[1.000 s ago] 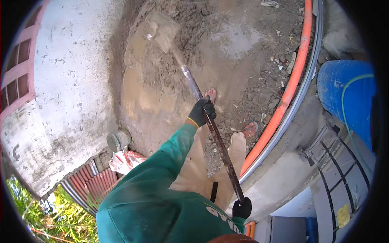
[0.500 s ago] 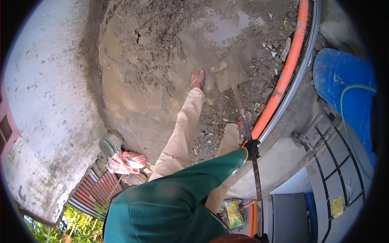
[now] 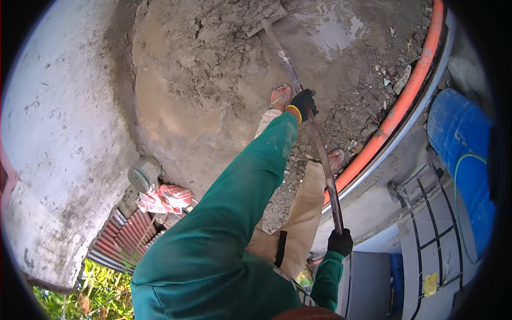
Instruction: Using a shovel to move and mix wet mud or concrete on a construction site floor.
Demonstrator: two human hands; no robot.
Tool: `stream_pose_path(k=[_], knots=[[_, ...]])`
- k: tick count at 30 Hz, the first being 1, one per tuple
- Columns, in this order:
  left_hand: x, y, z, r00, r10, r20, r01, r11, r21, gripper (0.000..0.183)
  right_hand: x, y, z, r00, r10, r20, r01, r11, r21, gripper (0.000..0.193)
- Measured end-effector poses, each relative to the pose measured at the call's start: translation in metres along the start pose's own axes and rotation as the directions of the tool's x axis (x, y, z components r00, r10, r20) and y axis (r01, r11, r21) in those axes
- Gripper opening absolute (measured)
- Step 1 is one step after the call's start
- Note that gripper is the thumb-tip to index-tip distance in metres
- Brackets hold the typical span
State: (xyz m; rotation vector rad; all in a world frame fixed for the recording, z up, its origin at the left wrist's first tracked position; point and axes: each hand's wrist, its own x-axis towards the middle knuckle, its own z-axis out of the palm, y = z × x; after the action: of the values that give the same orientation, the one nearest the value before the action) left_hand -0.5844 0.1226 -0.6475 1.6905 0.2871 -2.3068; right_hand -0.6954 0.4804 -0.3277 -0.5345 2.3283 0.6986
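Both hands wear black gloves and grip one long-handled shovel. My left hand, with a yellow glove cuff, is wrapped round the shaft about midway, above my sandalled foot. Lower right, my right hand closes round the end of the handle. At the far end, the shovel's flat blade is against the wet mud; its edge partly blends into the soil. The shaft slants from the upper middle down to the lower right.
A pale wall bounds the left. Along the right curves an orange pipe, with a blue drum and a black metal rack beyond. A bucket-like container and a red-white sack lie lower left. Puddled water lies far off.
The shovel blade has swung forward and left, from beside my feet to the far mud. My left hand has moved forward and left; my right hand has come up into clear view.
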Motion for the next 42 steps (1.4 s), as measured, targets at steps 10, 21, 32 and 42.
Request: stream_pose_path(k=[10,21,32,42], knots=[[-0.174,-0.039,0.007,0.828,0.041,0.559,0.107,0.967,-0.230,0.043,-0.077,0.117,-0.001,0.931,-0.172,-0.322,0.155,0.985,-0.079,0.023],[-0.254,-0.097,-0.026,0.846,0.224,0.485,-0.140,0.969,-0.205,0.035,-0.044,0.162,0.033,0.897,-0.116,-0.427,0.163,0.984,0.077,0.025],[-0.137,-0.272,0.070,0.967,-0.250,0.043,0.253,0.939,-0.231,0.033,-0.124,0.296,0.045,0.984,0.161,0.076,-0.169,0.979,0.118,0.024],[-0.060,-0.297,0.066,0.870,-0.492,0.008,0.490,0.865,-0.103,0.034,-0.107,0.258,-0.107,0.962,0.234,0.144,-0.179,0.931,-0.318,0.036]])
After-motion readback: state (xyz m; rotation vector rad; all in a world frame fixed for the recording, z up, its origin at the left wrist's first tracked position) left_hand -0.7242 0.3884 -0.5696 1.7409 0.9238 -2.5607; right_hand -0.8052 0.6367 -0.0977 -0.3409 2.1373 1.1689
